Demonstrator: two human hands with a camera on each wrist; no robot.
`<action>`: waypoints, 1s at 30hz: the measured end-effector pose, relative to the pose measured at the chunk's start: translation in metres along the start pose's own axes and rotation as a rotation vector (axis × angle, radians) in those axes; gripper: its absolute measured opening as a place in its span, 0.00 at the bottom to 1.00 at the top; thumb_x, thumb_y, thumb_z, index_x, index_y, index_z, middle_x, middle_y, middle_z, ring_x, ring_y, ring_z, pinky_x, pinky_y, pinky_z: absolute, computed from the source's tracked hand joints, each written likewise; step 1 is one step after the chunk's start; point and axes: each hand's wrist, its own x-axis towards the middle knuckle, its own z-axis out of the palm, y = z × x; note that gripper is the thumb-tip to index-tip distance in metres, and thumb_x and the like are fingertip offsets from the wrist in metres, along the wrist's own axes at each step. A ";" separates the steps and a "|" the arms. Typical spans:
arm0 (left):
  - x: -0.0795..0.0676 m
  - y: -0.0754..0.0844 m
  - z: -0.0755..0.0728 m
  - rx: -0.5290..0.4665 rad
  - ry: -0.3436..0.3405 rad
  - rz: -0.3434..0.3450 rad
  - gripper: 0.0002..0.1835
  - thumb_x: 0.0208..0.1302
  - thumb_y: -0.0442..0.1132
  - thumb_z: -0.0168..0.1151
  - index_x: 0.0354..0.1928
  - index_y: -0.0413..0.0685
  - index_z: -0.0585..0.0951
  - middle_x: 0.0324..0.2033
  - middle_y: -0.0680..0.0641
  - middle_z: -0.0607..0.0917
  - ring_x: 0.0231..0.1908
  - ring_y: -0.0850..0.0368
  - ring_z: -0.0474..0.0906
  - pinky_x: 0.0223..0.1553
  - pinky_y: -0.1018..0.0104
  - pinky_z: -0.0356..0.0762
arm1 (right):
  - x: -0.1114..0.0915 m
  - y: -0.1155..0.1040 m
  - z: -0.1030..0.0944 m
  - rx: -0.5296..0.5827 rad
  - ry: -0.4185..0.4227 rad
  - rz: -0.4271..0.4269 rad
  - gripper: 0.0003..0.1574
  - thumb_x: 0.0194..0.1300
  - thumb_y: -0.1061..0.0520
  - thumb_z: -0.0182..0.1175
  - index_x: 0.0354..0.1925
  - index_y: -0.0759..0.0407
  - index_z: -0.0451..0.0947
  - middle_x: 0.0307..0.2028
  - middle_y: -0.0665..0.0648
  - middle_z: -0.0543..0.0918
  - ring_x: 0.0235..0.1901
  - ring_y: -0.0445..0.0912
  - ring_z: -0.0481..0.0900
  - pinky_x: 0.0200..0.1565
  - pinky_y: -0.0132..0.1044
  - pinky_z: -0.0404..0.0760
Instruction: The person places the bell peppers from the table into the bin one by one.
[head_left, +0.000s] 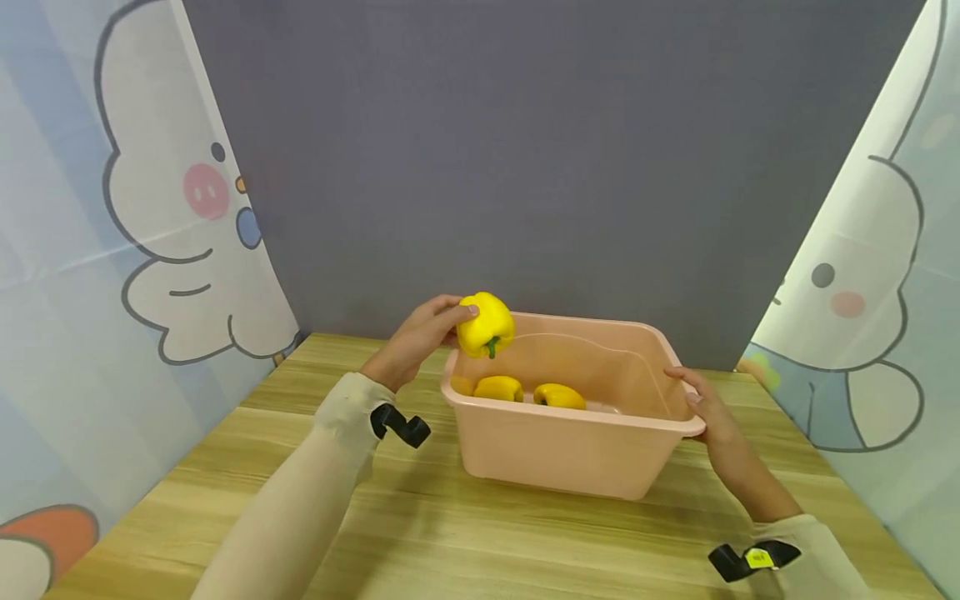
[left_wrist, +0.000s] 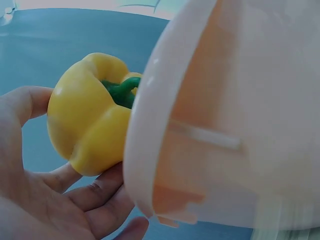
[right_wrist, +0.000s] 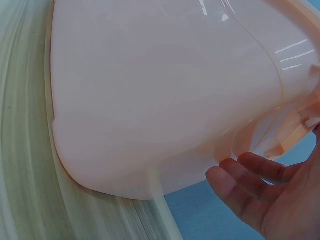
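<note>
Over the left end of a pink plastic bin (head_left: 558,450), my left hand (head_left: 420,337) holds a yellow bell pepper (head_left: 486,327) between thumb and fingers. The pepper's green stem (head_left: 492,347) points down toward me. In the left wrist view the pepper (left_wrist: 87,117) is partly hidden behind the bin's pale rim (left_wrist: 150,115). Two more yellow bell peppers, a left one (head_left: 498,388) and a right one (head_left: 560,397), lie inside, their lower parts hidden by the front wall. My right hand (head_left: 712,421) grips the bin's right rim, with several fingers (right_wrist: 240,187) underneath it in the right wrist view.
The bin stands on a wood-grain table (head_left: 465,550). A dark grey panel (head_left: 510,167) rises close behind it. Cartoon-printed curtains flank the table on the left (head_left: 172,208) and right (head_left: 862,333). Black straps (head_left: 397,425) sit on both sleeves.
</note>
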 end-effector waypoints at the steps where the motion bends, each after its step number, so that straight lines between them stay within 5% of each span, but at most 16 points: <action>1: 0.001 0.001 0.000 0.010 -0.007 0.002 0.30 0.67 0.60 0.62 0.62 0.49 0.73 0.54 0.47 0.79 0.52 0.48 0.78 0.59 0.51 0.73 | 0.000 0.000 0.000 0.002 0.004 0.000 0.26 0.81 0.51 0.31 0.69 0.41 0.64 0.58 0.44 0.70 0.43 0.37 0.79 0.37 0.35 0.80; 9: 0.007 0.009 0.000 0.059 -0.055 -0.012 0.33 0.69 0.60 0.59 0.67 0.49 0.69 0.56 0.48 0.78 0.53 0.49 0.78 0.59 0.52 0.73 | 0.000 0.000 0.000 -0.039 -0.008 0.002 0.28 0.81 0.50 0.30 0.72 0.48 0.61 0.61 0.47 0.66 0.46 0.39 0.78 0.38 0.36 0.80; 25: 0.023 0.021 0.006 0.142 -0.090 -0.030 0.25 0.70 0.61 0.56 0.56 0.52 0.77 0.52 0.47 0.77 0.47 0.48 0.76 0.53 0.54 0.75 | 0.000 0.002 -0.002 -0.037 -0.005 0.004 0.28 0.81 0.49 0.30 0.73 0.47 0.60 0.60 0.45 0.67 0.46 0.38 0.78 0.39 0.36 0.79; 30: 0.031 0.025 0.011 0.141 -0.134 -0.039 0.23 0.71 0.59 0.55 0.54 0.49 0.78 0.48 0.45 0.77 0.38 0.49 0.74 0.51 0.53 0.74 | 0.000 0.003 -0.002 -0.030 -0.010 -0.006 0.28 0.82 0.50 0.29 0.73 0.47 0.60 0.61 0.46 0.66 0.45 0.38 0.79 0.38 0.35 0.80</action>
